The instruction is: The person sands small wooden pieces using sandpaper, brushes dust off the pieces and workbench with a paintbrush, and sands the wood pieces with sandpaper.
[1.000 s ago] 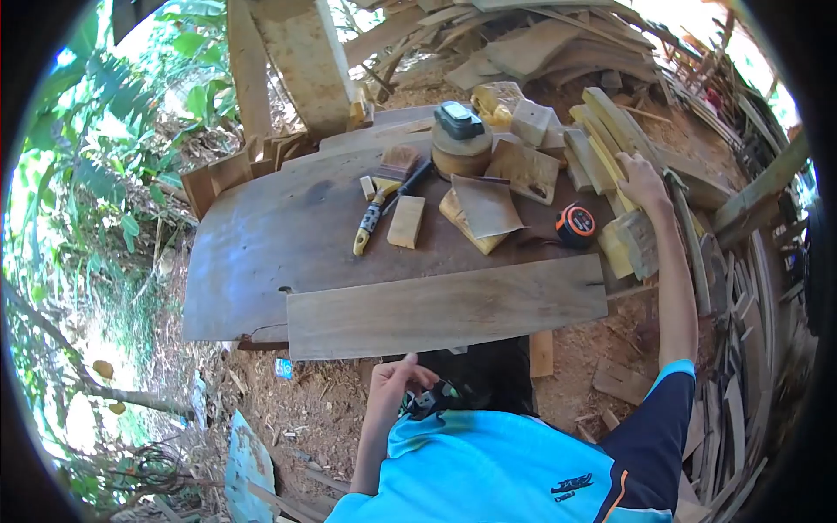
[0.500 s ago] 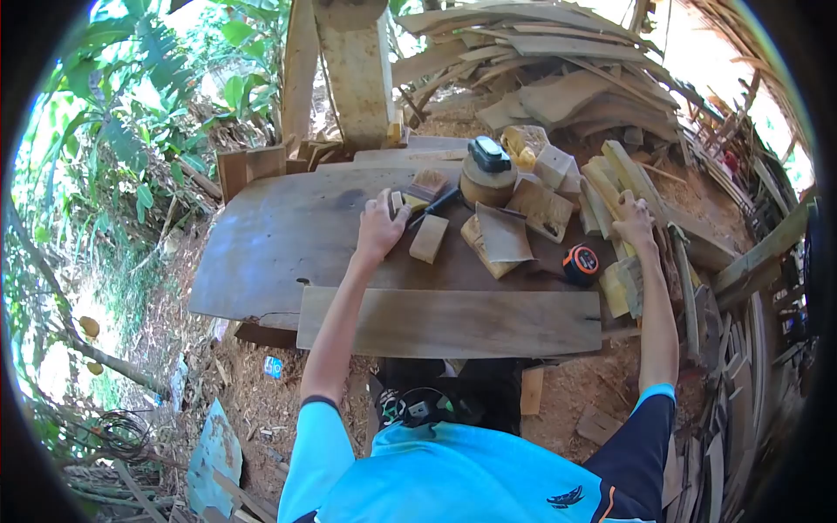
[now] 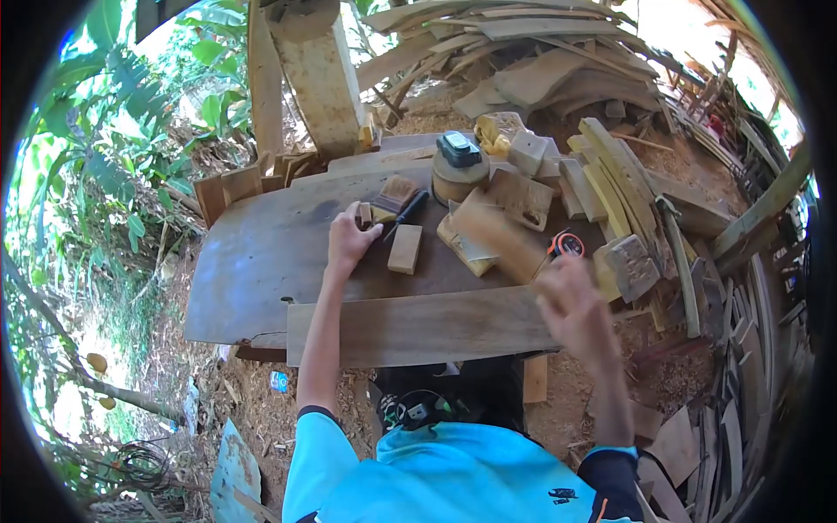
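We read our clock with twelve at the far side of the workbench [image 3: 253, 270]. Our right hand [image 3: 577, 309] is closed round one end of a motion-blurred wooden piece [image 3: 501, 237], whose other end points towards ten o'clock above the bench. The orange-rimmed tape measure [image 3: 568, 245] lies at the hand's twelve o'clock, a weathered wood block [image 3: 632, 267] at its two, and a stack of wooden strips [image 3: 606, 187] at its one.

Our left hand [image 3: 349, 240] is over the bench with its fingers curled narrow at a small wood offcut [image 3: 365, 213]; we cannot tell whether they grip it. From this hand, a rectangular wood block [image 3: 404, 249] lies at three o'clock, a black-handled tool [image 3: 412, 207] at two, and a paintbrush [image 3: 398, 192] between one and two.

A dark device [image 3: 459, 149] with a pale top sits on a round wooden block [image 3: 458, 179] near our bench's one o'clock. A long plank [image 3: 418, 327] lies along its six o'clock edge. Beyond one o'clock we see piled boards [image 3: 558, 78].
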`<state>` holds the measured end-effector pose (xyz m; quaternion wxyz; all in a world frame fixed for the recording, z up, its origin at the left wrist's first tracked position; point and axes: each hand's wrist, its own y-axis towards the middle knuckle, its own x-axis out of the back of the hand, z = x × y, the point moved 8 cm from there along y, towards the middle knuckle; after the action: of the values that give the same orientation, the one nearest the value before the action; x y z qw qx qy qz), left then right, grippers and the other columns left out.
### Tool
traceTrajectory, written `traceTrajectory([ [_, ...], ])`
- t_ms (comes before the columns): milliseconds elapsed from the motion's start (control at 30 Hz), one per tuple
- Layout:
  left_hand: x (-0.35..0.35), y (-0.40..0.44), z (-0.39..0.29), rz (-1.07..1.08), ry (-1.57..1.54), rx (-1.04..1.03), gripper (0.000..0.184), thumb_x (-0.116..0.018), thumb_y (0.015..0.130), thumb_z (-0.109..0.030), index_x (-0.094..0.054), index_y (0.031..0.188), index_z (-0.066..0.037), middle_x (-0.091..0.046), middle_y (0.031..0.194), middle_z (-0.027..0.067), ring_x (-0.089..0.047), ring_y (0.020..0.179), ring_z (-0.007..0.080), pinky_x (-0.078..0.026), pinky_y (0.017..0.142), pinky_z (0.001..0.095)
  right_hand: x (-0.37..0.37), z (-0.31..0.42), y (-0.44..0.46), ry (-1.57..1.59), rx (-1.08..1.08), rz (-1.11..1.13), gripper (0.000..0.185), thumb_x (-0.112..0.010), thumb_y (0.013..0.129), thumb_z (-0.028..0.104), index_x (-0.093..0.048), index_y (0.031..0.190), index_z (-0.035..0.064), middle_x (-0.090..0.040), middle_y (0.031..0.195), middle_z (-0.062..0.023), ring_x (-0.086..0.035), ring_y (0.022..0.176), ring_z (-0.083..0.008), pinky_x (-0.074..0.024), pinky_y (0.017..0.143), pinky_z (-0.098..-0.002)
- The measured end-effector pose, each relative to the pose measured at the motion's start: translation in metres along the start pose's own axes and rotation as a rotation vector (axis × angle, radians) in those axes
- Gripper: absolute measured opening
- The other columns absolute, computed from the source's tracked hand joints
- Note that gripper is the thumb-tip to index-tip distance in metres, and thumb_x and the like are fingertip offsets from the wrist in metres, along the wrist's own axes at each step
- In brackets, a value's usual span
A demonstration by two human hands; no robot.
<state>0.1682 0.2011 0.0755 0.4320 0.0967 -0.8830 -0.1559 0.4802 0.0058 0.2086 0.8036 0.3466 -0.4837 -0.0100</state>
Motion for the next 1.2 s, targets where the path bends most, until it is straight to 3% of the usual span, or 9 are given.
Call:
traceTrajectory([
  [167,0.0,-0.006,0.015,0.004,-0.212,0.102,0.059,-0.075,0.062,-0.021,-0.047,0.111,-0.002,-0.062,0.085,0.0196,-0.062,0.077,0.0287,-0.048,0.071,0.0356,-0.053,-0.003,-0.056,-0.242,0.072,0.145,0.03,-0.062,0.071,0.005,-0.058,0.1,0.0112,-0.053,0.105,-0.0092,-0.049,0.105,-0.0243,-0.0343,0.096,-0.0418],
  [233,-0.002,-0.008,0.015,0.057,-0.383,0.208,0.057,-0.074,0.064,-0.014,-0.041,0.109,-0.003,-0.063,0.08,0.0165,-0.063,0.071,0.0221,-0.049,0.068,0.0325,-0.053,-0.013,-0.054,-0.121,-0.059,0.128,0.031,-0.063,0.071,0.008,-0.057,0.101,0.0109,-0.053,0.104,-0.0088,-0.05,0.103,-0.0239,-0.0355,0.094,-0.0409],
  [333,0.009,-0.01,-0.006,-0.027,-0.355,0.068,0.055,-0.072,0.065,-0.011,-0.032,0.102,-0.006,-0.061,0.073,0.0156,-0.062,0.066,0.0283,-0.047,0.062,0.0339,-0.059,-0.021,-0.056,-0.126,-0.15,0.099,0.033,-0.064,0.071,0.013,-0.055,0.102,0.0098,-0.052,0.102,-0.0077,-0.051,0.099,-0.0235,-0.0378,0.09,-0.0399],
  [467,0.006,-0.009,-0.007,-0.005,-0.257,0.058,0.054,-0.07,0.066,-0.007,-0.029,0.102,-0.007,-0.06,0.07,0.0155,-0.061,0.064,0.0259,-0.046,0.06,0.0348,-0.063,-0.021,-0.058,-0.18,-0.172,-0.002,0.034,-0.064,0.07,0.018,-0.055,0.102,0.0103,-0.052,0.1,-0.0066,-0.053,0.094,-0.023,-0.0408,0.085,-0.0392],
  [567,0.005,-0.01,-0.005,-0.06,-0.386,-0.004,0.053,-0.068,0.068,-0.005,-0.028,0.103,-0.007,-0.059,0.072,0.0134,-0.059,0.062,0.0209,-0.046,0.058,0.0315,-0.062,-0.023,-0.06,-0.181,-0.184,-0.025,0.032,-0.062,0.071,0.017,-0.055,0.101,0.0108,-0.052,0.1,-0.0064,-0.054,0.093,-0.0232,-0.0418,0.084,-0.039],
  [700,0.006,-0.001,0.027,-0.141,-0.878,0.196,0.052,-0.063,0.073,0.002,-0.025,0.108,-0.007,-0.058,0.08,0.0113,-0.056,0.066,0.0131,-0.044,0.056,0.024,-0.06,-0.021,-0.061,-0.163,-0.18,-0.061,0.034,-0.064,0.068,0.015,-0.055,0.1,0.0102,-0.052,0.097,-0.0063,-0.054,0.091,-0.0242,-0.0419,0.081,-0.0377],
  [767,0.02,-0.001,0.015,-0.167,-0.901,0.17,0.052,-0.062,0.075,0.003,-0.024,0.109,-0.007,-0.058,0.081,0.011,-0.056,0.067,0.013,-0.045,0.057,0.0245,-0.06,-0.022,-0.062,-0.165,-0.184,-0.087,0.034,-0.064,0.068,0.015,-0.055,0.1,0.0102,-0.052,0.096,-0.0063,-0.054,0.091,-0.0242,-0.042,0.081,-0.0377],
  [1000,0.022,0.01,-0.164,0.13,-1.037,-0.128,0.052,-0.061,0.076,0.004,-0.026,0.111,-0.011,-0.057,0.077,0.0061,-0.054,0.067,0.0094,-0.044,0.056,0.0223,-0.062,-0.027,-0.055,-0.179,-0.208,-0.041,0.032,-0.062,0.069,0.018,-0.055,0.099,0.0105,-0.053,0.098,-0.0057,-0.054,0.092,-0.0223,-0.0419,0.084,-0.0384],
  [1200,-0.08,0.034,-0.27,0.46,-0.649,-0.492,0.05,-0.068,0.072,-0.005,-0.032,0.107,-0.009,-0.058,0.079,0.0094,-0.056,0.071,0.0149,-0.046,0.063,0.0278,-0.062,-0.026,-0.053,-0.165,-0.213,-0.056,0.031,-0.062,0.069,0.017,-0.055,0.098,0.01,-0.053,0.099,-0.0056,-0.054,0.093,-0.022,-0.0416,0.084,-0.0378],
])
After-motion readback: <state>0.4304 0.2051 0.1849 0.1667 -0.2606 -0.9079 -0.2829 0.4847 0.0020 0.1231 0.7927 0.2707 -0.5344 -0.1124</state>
